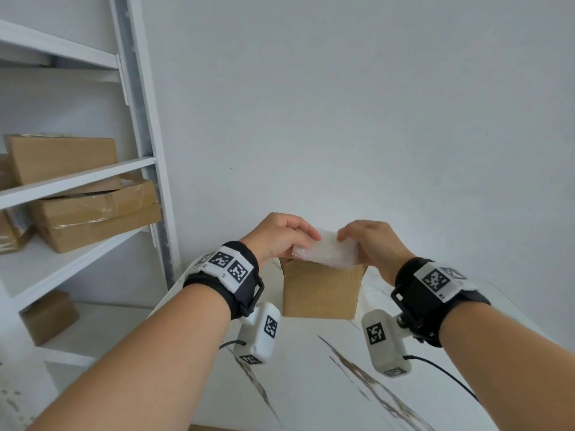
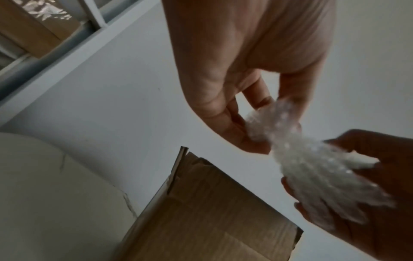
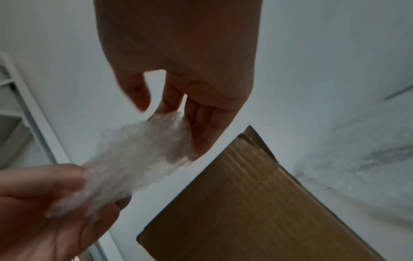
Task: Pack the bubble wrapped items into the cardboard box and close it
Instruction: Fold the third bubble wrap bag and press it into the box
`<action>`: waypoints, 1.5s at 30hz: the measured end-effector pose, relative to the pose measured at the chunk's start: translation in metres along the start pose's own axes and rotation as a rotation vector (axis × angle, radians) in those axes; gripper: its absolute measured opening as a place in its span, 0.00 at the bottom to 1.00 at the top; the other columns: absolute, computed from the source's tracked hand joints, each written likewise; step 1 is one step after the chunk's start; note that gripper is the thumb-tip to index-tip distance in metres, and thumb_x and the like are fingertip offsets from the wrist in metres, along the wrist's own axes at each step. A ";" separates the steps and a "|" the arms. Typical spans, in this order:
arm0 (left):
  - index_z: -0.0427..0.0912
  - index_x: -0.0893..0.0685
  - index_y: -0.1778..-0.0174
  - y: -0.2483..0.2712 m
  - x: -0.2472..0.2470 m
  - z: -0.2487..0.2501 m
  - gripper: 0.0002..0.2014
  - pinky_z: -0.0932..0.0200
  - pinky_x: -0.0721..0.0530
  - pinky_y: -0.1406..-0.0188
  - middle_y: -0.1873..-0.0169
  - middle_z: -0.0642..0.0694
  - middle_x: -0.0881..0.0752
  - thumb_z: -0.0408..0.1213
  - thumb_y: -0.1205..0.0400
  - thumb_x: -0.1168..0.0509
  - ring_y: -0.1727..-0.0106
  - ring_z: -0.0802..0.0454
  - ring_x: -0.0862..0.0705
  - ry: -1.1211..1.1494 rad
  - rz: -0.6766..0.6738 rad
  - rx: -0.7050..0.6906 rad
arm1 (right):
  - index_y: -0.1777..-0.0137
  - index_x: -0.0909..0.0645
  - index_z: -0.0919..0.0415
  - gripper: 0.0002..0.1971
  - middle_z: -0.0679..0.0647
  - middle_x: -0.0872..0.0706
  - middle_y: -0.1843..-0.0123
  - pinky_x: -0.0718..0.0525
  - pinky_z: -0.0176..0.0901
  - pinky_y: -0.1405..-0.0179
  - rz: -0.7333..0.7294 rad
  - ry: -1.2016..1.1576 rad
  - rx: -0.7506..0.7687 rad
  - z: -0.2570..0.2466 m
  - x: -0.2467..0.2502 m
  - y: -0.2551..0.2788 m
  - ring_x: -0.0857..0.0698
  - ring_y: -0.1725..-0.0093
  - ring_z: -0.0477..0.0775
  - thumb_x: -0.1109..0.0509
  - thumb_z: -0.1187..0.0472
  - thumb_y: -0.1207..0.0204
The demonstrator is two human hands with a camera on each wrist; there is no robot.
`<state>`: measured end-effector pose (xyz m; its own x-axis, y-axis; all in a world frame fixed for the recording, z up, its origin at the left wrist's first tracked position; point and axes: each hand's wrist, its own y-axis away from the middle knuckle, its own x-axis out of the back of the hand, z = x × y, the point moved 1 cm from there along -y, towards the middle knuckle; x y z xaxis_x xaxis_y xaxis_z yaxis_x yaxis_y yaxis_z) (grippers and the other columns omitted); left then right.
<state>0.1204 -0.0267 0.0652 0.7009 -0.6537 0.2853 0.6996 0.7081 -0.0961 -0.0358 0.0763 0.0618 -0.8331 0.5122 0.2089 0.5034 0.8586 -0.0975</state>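
A flat bubble wrapped item (image 1: 325, 251) hangs just above the top of a small brown cardboard box (image 1: 320, 290) on the white table. My left hand (image 1: 281, 236) pinches its left end and my right hand (image 1: 371, 244) grips its right end. In the left wrist view the left hand (image 2: 250, 98) pinches one end of the wrapped item (image 2: 312, 167) above the box (image 2: 212, 211). In the right wrist view the right hand (image 3: 185, 91) holds the wrapped item (image 3: 138, 159) between fingers and thumb, beside the box (image 3: 257, 211). The inside of the box is hidden.
A white shelf unit (image 1: 137, 119) at the left holds several cardboard boxes (image 1: 93, 213). A white wall stands close behind the box. More bubble wrap (image 1: 373, 293) lies on the marbled table (image 1: 311, 384) right of the box.
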 end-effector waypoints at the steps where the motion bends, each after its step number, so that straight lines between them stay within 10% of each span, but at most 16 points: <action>1: 0.44 0.14 0.67 -0.002 0.000 -0.001 0.11 0.65 0.22 0.73 0.73 0.48 0.25 0.23 0.26 0.30 0.70 0.55 0.25 -0.079 0.022 -0.022 | 0.62 0.19 0.63 0.03 0.56 0.17 0.63 0.18 0.38 0.72 0.000 0.085 0.047 0.000 -0.001 -0.002 0.19 0.66 0.52 0.28 0.67 0.28; 6: 0.46 0.29 0.65 -0.014 -0.002 0.001 0.18 0.63 0.28 0.72 0.71 0.48 0.25 0.23 0.30 0.26 0.72 0.52 0.29 -0.187 0.112 -0.091 | 0.46 0.15 0.55 0.14 0.52 0.12 0.58 0.12 0.45 0.57 -0.066 0.444 0.164 -0.005 0.003 -0.019 0.14 0.59 0.51 0.22 0.64 0.31; 14: 0.46 0.24 0.64 -0.042 -0.006 -0.005 0.19 0.51 0.14 0.60 0.61 0.47 0.17 0.28 0.36 0.19 0.63 0.49 0.17 -0.157 0.215 -0.159 | 0.57 0.09 0.61 0.09 0.56 0.10 0.60 0.18 0.42 0.59 -0.067 0.626 0.223 -0.017 0.008 -0.041 0.17 0.62 0.50 0.22 0.56 0.30; 20: 0.40 0.13 0.63 -0.061 0.003 -0.008 0.05 0.67 0.26 0.58 0.59 0.53 0.15 0.26 0.27 0.30 0.51 0.56 0.19 -0.144 0.134 -0.067 | 0.58 0.11 0.55 0.04 0.43 0.13 0.66 0.18 0.35 0.65 0.149 0.610 0.344 -0.012 0.011 -0.058 0.17 0.66 0.44 0.28 0.61 0.28; 25: 0.45 0.08 0.55 -0.070 0.004 -0.043 0.13 0.64 0.27 0.45 0.50 0.55 0.19 0.25 0.23 0.35 0.42 0.58 0.21 -0.440 0.064 0.036 | 0.57 0.12 0.51 0.05 0.42 0.12 0.65 0.14 0.40 0.62 0.211 0.579 0.340 0.001 0.015 -0.061 0.15 0.64 0.46 0.29 0.60 0.28; 29: 0.49 0.11 0.45 -0.070 -0.002 -0.060 0.18 0.65 0.23 0.56 0.41 0.51 0.18 0.25 0.26 0.31 0.51 0.55 0.21 -0.471 0.105 0.055 | 0.58 0.14 0.53 0.06 0.46 0.12 0.61 0.11 0.49 0.56 0.188 0.624 0.368 0.011 0.014 -0.056 0.13 0.59 0.51 0.29 0.64 0.31; 39: 0.54 0.25 0.40 -0.035 -0.007 -0.063 0.28 0.60 0.20 0.54 0.43 0.51 0.22 0.21 0.30 0.32 0.46 0.50 0.20 -0.639 0.128 -0.111 | 0.57 0.18 0.56 0.04 0.47 0.20 0.60 0.23 0.43 0.67 0.056 1.111 0.671 0.030 -0.006 -0.032 0.23 0.59 0.50 0.27 0.61 0.32; 45: 0.49 0.30 0.43 -0.018 -0.015 -0.055 0.20 0.58 0.22 0.59 0.62 0.51 0.20 0.29 0.27 0.33 0.59 0.49 0.19 -0.544 0.305 -0.132 | 0.70 0.23 0.60 0.14 0.52 0.22 0.71 0.35 0.39 0.88 -0.016 1.342 0.861 0.032 -0.023 -0.005 0.25 0.84 0.57 0.20 0.68 0.50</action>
<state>0.1054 -0.0446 0.0099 0.7243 -0.1742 0.6671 0.5154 0.7795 -0.3560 -0.0263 0.0614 0.0262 0.1944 0.5113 0.8371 -0.1644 0.8583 -0.4861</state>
